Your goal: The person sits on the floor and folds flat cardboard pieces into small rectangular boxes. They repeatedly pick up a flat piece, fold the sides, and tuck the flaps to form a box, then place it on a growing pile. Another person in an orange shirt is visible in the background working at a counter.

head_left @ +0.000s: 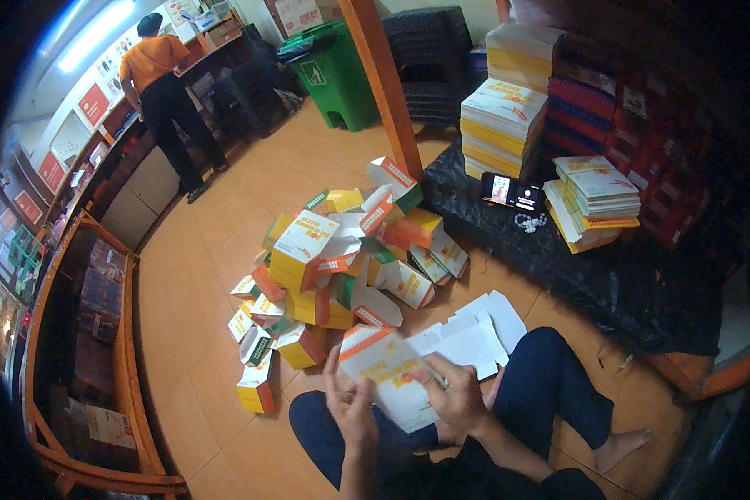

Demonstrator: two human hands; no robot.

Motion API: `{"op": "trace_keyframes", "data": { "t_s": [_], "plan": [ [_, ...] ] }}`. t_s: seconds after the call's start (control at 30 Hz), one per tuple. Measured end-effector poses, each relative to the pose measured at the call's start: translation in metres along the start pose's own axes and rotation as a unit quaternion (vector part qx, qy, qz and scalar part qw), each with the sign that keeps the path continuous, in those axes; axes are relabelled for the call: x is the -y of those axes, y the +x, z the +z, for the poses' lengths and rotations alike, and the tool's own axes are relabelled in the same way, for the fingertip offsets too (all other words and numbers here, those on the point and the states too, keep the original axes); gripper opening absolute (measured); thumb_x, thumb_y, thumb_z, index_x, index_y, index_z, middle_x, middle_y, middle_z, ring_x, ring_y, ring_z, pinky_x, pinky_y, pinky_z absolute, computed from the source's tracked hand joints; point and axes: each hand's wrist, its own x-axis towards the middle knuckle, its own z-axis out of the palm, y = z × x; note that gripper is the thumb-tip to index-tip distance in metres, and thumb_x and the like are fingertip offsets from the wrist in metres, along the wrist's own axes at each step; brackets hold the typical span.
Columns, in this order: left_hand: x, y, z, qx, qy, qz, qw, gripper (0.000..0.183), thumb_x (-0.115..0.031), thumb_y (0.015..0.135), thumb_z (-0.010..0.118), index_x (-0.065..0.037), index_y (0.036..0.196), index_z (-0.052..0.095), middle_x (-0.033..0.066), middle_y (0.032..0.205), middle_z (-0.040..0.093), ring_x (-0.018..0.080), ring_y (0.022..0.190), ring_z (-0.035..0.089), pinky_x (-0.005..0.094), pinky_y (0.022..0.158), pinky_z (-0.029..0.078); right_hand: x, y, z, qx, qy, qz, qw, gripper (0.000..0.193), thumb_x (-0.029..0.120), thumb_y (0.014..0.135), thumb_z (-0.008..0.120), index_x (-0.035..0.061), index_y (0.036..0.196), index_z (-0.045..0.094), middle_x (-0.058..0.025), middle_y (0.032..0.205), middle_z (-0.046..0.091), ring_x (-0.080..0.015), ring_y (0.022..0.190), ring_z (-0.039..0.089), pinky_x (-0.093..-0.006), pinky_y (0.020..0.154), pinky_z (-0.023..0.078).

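Over my lap, between both hands, is a white food carton (387, 379) with yellow print and an orange edge, tilted and slightly blurred. My left hand (354, 408) holds its left side, thumb in front and fingers along the edge. The right side is gripped by my right hand (458, 396), whose thumb presses on the printed face. Just beyond the right hand, flat cartons (475, 329) lie on the floor with their plain white sides up. A heap of folded cartons (304, 246) in white, yellow, orange and green rises in front of me.
Stacks of flat cartons (504, 117) and a smaller stack (596, 196) stand on a black-covered platform (467, 196) at right, near a phone (511, 193) and beads (529, 222). An orange post (383, 83), green bin (337, 79) and a standing person (162, 83) are farther back.
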Motion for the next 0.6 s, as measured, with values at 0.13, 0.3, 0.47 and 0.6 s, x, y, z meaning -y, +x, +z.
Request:
{"op": "trace_keyframes", "data": {
  "t_s": [0.13, 0.3, 0.47, 0.6],
  "plan": [
    [-0.011, -0.015, -0.013, 0.153, 0.129, -0.108, 0.974, 0.05, -0.013, 0.09, 0.074, 0.005, 0.132, 0.055, 0.0091, 0.115, 0.069, 0.0173, 0.103, 0.066, 0.0314, 0.091, 0.051, 0.005, 0.013, -0.013, -0.043, 0.137, 0.069, 0.987, 0.025, 0.023, 0.102, 0.062, -0.0002, 0.106, 0.069, -0.0079, 0.083, 0.074, -0.0064, 0.065, 0.063, -0.0273, 0.053, 0.049],
    [-0.002, -0.004, -0.053, 0.165, 0.098, -0.061, 0.98, 0.019, -0.006, 0.09, 0.071, 0.005, 0.105, 0.074, 0.0086, 0.094, 0.073, 0.0142, 0.084, 0.067, 0.0286, 0.079, 0.053, 0.008, 0.022, -0.012, 0.089, 0.175, 0.092, 0.976, 0.025, 0.018, 0.098, 0.068, 0.0046, 0.119, 0.066, -0.0041, 0.103, 0.071, -0.0061, 0.084, 0.062, -0.0248, 0.073, 0.048],
    [0.004, 0.013, -0.086, 0.121, -0.004, -0.07, 0.99, 0.025, -0.012, 0.09, 0.071, 0.003, 0.11, 0.074, 0.0136, 0.096, 0.074, 0.0173, 0.081, 0.07, 0.027, 0.074, 0.055, 0.003, 0.021, 0.001, 0.188, 0.12, -0.075, 0.972, 0.05, -0.004, 0.076, 0.077, 0.0091, 0.123, 0.067, -0.0062, 0.107, 0.065, -0.0114, 0.095, 0.061, -0.0278, 0.086, 0.049],
    [0.002, 0.021, -0.08, 0.096, -0.023, -0.008, 0.995, 0.059, -0.019, 0.089, 0.073, 0.001, 0.141, 0.052, 0.0161, 0.129, 0.063, 0.0206, 0.11, 0.064, 0.0296, 0.092, 0.052, -0.002, 0.043, 0.028, 0.156, 0.168, 0.016, 0.973, 0.035, -0.005, 0.08, 0.071, 0.005, 0.114, 0.068, -0.0048, 0.103, 0.065, -0.0125, 0.105, 0.062, -0.0288, 0.093, 0.049]
  ]
}}
